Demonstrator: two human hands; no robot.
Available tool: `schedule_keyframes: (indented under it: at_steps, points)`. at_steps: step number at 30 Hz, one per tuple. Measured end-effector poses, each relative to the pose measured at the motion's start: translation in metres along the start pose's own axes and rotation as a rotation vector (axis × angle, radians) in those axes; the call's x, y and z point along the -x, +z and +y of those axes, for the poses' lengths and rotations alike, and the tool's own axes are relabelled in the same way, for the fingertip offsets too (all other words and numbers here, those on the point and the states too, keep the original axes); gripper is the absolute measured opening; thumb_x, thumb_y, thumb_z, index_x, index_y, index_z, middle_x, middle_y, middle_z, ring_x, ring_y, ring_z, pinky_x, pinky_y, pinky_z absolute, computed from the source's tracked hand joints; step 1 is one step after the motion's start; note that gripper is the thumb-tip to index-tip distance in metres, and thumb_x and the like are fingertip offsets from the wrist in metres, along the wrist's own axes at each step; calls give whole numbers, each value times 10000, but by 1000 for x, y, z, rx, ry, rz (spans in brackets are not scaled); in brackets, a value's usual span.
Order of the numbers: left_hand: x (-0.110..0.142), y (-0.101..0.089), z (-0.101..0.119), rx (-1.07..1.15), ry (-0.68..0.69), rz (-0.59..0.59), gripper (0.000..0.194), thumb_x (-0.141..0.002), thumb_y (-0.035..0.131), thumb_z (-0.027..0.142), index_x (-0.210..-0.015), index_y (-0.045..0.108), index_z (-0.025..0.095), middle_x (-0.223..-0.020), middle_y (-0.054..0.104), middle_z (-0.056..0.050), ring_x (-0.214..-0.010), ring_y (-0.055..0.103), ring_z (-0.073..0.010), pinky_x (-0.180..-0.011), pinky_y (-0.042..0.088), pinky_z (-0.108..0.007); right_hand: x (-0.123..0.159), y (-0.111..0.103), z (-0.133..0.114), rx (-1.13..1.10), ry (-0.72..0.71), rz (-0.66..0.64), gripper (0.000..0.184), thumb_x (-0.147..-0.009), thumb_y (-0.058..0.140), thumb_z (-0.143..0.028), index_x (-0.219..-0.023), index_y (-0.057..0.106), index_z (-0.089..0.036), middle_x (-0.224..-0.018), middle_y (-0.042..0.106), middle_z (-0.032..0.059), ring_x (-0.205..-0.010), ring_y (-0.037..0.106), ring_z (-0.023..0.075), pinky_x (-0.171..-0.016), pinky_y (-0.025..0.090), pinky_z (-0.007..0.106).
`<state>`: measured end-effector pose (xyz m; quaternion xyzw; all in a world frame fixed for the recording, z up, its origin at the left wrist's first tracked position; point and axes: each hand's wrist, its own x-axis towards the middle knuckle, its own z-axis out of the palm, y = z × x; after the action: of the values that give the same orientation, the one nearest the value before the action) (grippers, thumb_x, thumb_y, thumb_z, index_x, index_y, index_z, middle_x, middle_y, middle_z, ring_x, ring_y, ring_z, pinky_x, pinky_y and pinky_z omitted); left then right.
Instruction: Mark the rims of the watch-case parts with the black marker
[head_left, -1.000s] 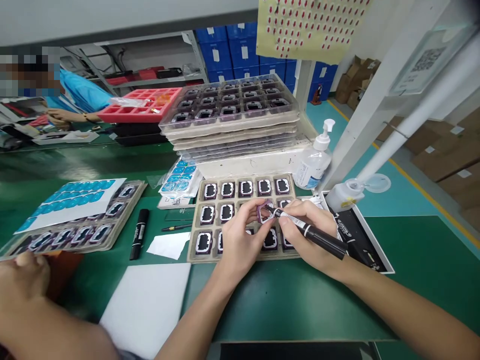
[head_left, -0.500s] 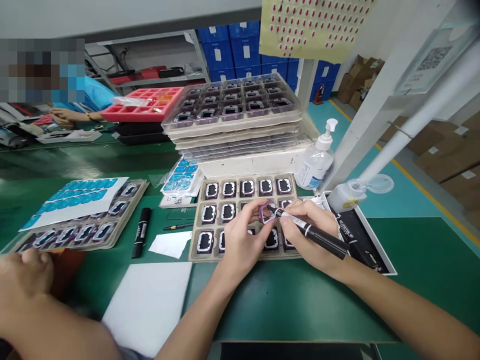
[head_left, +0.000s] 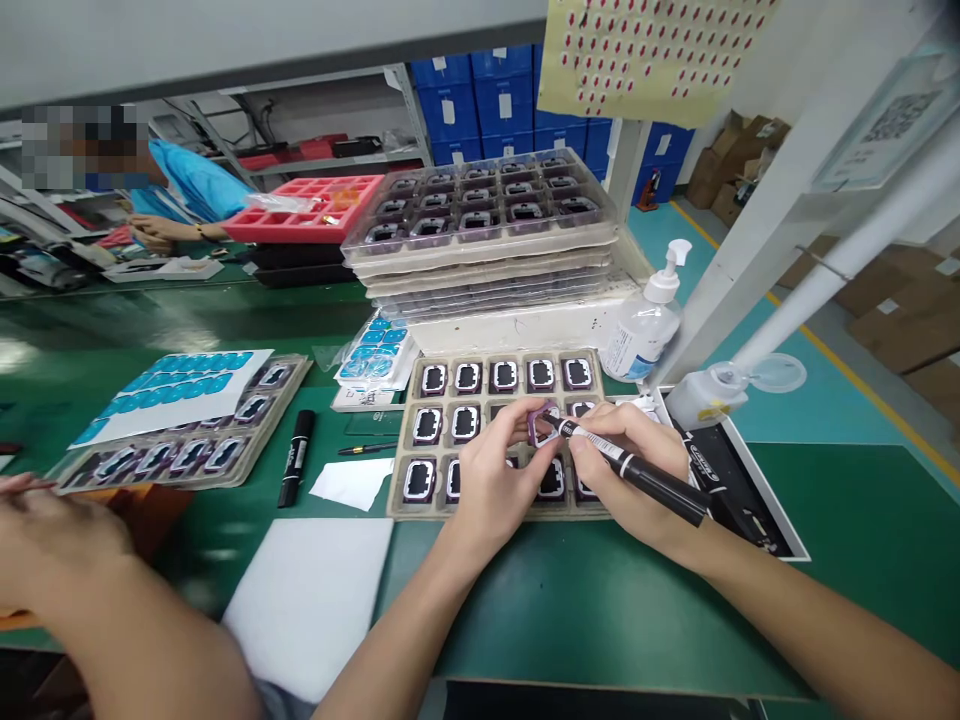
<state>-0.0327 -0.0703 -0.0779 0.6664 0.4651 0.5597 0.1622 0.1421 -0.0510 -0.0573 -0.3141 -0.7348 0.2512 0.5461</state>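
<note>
Between the thumb and fingers of my left hand (head_left: 501,470) is a small purple frame-shaped part (head_left: 541,424), tilted up above the tray. My right hand (head_left: 630,465) grips a black marker (head_left: 645,474) like a pen, its tip at the part's inner edge; I cannot tell whether it touches. Beneath both hands lies a beige tray (head_left: 405,452) with rows of similar purple parts with white rims and dark centres. My hands cover some of its compartments.
Stacked trays (head_left: 480,255) stand behind. To the right are a pump bottle (head_left: 646,320), a flip-top bottle (head_left: 709,392) and a white box (head_left: 796,548). Leftward lie another marker (head_left: 297,458), a white pad (head_left: 315,600) and a blue-sticker sheet (head_left: 172,395). A co-worker's arm (head_left: 97,580) reaches in at left.
The view has shifted slightly, so most things sit a little further right. The co-worker's hand at near left has moved. My hands keep the same hold on part and marker.
</note>
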Motion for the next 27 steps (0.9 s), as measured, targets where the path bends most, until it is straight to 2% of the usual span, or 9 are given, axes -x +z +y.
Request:
schedule_keyframes:
  at_steps: [8,12,15,18,22,25,27]
  points:
    - [-1,1,-1,9,-23,-20,365,-942,750,170,-1288,640,206,-1189,784,-64,-984,785,-151,-921,692,-283,-1,-1,-3,80,-24,37,81,-950,728,-198,-982,677,-253,-943,746,6,-818,736,174,-717,601,281]
    - [-6,-4,-3,79,-132,-53,398,-912,772,150,-1285,643,202,-1140,784,-58,-945,784,-152,-923,691,-304,-1,-3,-1,106,-18,47,83,-938,756,-213,-984,700,-253,-967,756,19,-870,751,190,-701,606,271]
    - [-15,-16,-10,55,-246,-82,434,-868,823,142,-1267,659,192,-1106,766,-56,-897,774,-150,-868,684,-296,0,-4,2,131,-5,81,109,-912,796,-227,-985,720,-256,-993,767,17,-858,751,187,-685,604,266]
    - [-25,-34,-17,-94,-280,-108,440,-816,891,168,-1213,702,184,-1122,713,-61,-831,725,-139,-798,656,-298,0,-4,4,108,30,106,114,-909,808,-254,-983,720,-258,-985,771,17,-867,761,202,-694,613,287]
    - [-31,-55,-22,-423,-268,-233,470,-812,921,312,-1236,753,198,-1095,672,-63,-969,688,-221,-933,597,-406,-1,-6,2,132,45,87,116,-917,802,-291,-999,725,-264,-982,776,21,-833,760,211,-665,597,316]
    - [-32,-59,-25,-489,-285,-320,502,-837,898,362,-1288,751,196,-1126,672,-81,-1087,676,-273,-971,557,-427,-2,-7,0,154,29,53,104,-929,786,-291,-1004,718,-271,-1000,786,28,-828,766,222,-628,578,330]
    - [-32,-57,-27,-483,-293,-365,482,-847,885,355,-1286,755,204,-1068,695,-70,-1056,676,-272,-927,546,-406,-2,-7,0,152,17,46,95,-936,775,-289,-1006,712,-276,-1023,791,31,-862,772,236,-673,595,353]
